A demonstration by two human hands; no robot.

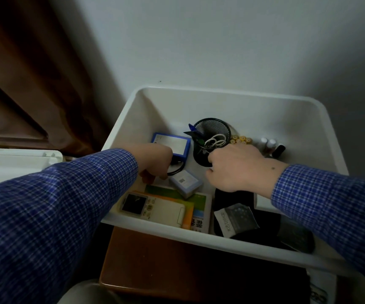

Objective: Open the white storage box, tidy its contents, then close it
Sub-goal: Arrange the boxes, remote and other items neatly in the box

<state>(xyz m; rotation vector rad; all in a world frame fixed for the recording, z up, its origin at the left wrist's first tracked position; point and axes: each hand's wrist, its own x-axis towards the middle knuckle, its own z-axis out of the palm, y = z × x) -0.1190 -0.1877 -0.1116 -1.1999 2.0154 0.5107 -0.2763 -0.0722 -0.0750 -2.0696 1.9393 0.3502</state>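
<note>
Head view, near to far. Wooden stool or table top [155, 266] is showing at 6 o'clock beneath the white storage box [161, 232], which is standing open at frame centre against the wall [221, 40].

Both forearms in blue checked sleeves [56, 205] are reaching into the box from 8 and 4 o'clock.

Nearest the front wall: a cream remote control [153, 207] is lying on green and orange booklets [196, 202] at 6 o'clock; a black pouch [234, 198] with a small grey packet [236, 218] on it is sitting toward 5 o'clock.

Left hand [155, 161] is curling its fingers around a black cable [177, 170], gripping it just beside a small pale-blue box [186, 183].

Right hand [238, 170] is resting against the near side of the black mesh pen cup [212, 141], fingers bent; whether it is actually clasping the cup cannot be told.

Further back: a blue box with white label [172, 143] at 11 o'clock of the left hand; yellow batteries [240, 139] and small bottles [271, 145] are lying at 1 to 2 o'clock along the rear wall.

A white lid [19, 163] is lying at 9 o'clock; a brown curtain [23, 73] is hanging at 10 o'clock.
</note>
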